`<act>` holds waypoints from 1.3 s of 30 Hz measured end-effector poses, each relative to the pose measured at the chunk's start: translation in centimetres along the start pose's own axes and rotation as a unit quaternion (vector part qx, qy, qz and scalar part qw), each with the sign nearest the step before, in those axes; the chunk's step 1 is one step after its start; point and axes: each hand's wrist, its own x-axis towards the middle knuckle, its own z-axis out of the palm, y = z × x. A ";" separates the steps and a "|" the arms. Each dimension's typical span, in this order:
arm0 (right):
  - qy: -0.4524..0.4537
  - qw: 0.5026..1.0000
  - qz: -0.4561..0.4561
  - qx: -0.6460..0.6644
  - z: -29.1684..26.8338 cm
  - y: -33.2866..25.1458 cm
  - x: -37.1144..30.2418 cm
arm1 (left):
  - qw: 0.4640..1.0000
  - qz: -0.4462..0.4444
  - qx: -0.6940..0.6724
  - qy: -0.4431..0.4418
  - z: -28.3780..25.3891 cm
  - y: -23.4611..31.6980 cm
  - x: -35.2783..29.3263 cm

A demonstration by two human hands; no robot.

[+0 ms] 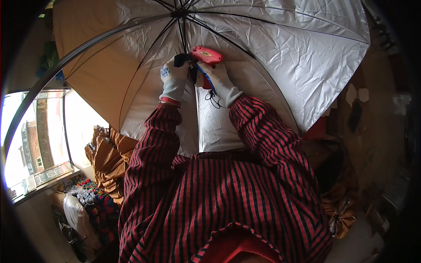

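An open umbrella (320,48) with a silver lining fills the upper view, its dark ribs meeting at a hub at the top. Below the hub, my left hand (174,79) in a white knit glove is closed on a black piece (182,60), whose exact kind I cannot make out. My right hand (219,81), gloved in white and blue, grips a red gun-shaped hand tool (207,54) with a small yellow diamond mark. The tool's front meets the black piece between the hands. A thin black cord loop (213,100) hangs beneath my right hand.
Brown folded umbrellas (109,160) lie at the left, with another brown bundle (342,219) at the lower right. Multicoloured knit fabric (94,197) sits below a bright window (39,140). A dark curved rod (57,72) arcs across the left.
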 end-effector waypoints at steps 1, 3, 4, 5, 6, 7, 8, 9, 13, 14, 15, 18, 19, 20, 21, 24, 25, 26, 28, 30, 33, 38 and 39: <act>-0.002 1.000 0.001 -0.001 0.0 0.2 0.2 | 1.000 0.010 -0.004 0.008 0.1 -0.1 -0.1; -0.004 0.999 0.012 0.038 -0.2 1.5 1.4 | 1.000 0.023 -0.008 0.014 0.0 -0.2 -0.1; -0.005 0.998 0.017 0.058 -0.3 2.1 1.9 | 1.000 0.013 -0.002 0.013 -0.1 -0.3 -0.1; -0.004 0.998 0.014 0.058 -0.7 3.4 3.0 | 1.000 0.005 0.005 0.012 -0.1 -0.2 0.1; -0.024 0.993 0.011 0.114 -1.1 4.5 4.0 | 1.000 -0.003 0.011 0.010 -0.1 -0.1 0.4; -0.042 0.985 0.008 0.170 -1.8 5.9 5.2 | 1.000 0.001 0.010 0.008 0.1 0.3 0.6; -0.062 0.973 0.008 0.224 -1.8 6.0 5.4 | 1.000 0.001 0.004 0.000 0.0 0.5 0.5; -0.061 0.973 0.007 0.223 -2.4 6.1 5.4 | 1.000 0.002 -0.001 -0.009 0.0 0.7 0.4; -0.172 0.929 0.202 0.256 -2.6 3.7 3.0 | 1.000 0.000 -0.018 -0.002 -0.9 -0.4 0.1; -0.173 0.933 0.175 0.262 -2.3 3.6 2.7 | 1.000 0.003 -0.024 0.001 -1.0 -0.5 0.2; -0.171 0.937 0.147 0.269 -2.4 3.8 2.8 | 1.000 0.006 -0.025 0.000 -1.0 -0.4 0.4; -0.177 0.944 0.096 0.262 -3.3 6.1 3.8 | 0.998 -0.005 -0.057 -0.011 -1.0 0.2 0.3; -0.185 0.948 0.076 0.246 -4.0 7.2 4.5 | 0.998 0.000 -0.057 -0.017 -0.7 0.6 0.2; -0.198 0.951 0.058 0.229 -4.0 7.2 4.9 | 0.996 -0.012 -0.081 -0.024 -0.7 0.6 0.1; -0.195 0.952 0.054 0.230 -4.1 7.0 5.4 | 0.994 -0.023 -0.105 -0.032 -0.6 0.6 0.1; -0.235 0.957 0.059 0.161 -5.2 6.4 6.2 | 0.986 -0.034 -0.150 -0.062 -0.1 1.2 0.4; -0.247 0.953 0.065 0.164 -3.9 5.8 5.4 | 0.983 -0.050 -0.166 -0.056 -1.3 -0.1 0.1; -0.287 0.923 0.116 0.230 -2.6 3.9 4.1 | 0.979 -0.066 -0.186 -0.055 -2.0 -1.0 -0.2; -0.330 0.851 0.195 0.359 -2.9 0.5 2.2 | 0.977 -0.060 -0.194 -0.072 -1.0 -0.5 0.0; -0.288 0.878 0.201 0.327 -3.3 0.0 2.4 | 0.975 -0.050 -0.202 -0.081 -0.7 0.4 -0.2; -0.219 0.914 0.230 0.254 -2.8 -0.1 2.6 | 0.973 -0.044 -0.208 -0.085 -0.9 0.2 -0.5; -0.288 0.948 0.088 0.101 -3.2 1.8 4.3 | 0.975 -0.046 -0.202 -0.080 -1.2 1.2 -1.0; -0.300 0.953 -0.037 -0.019 -4.4 3.4 6.0 | 0.974 -0.041 -0.204 -0.088 -0.8 2.0 -1.0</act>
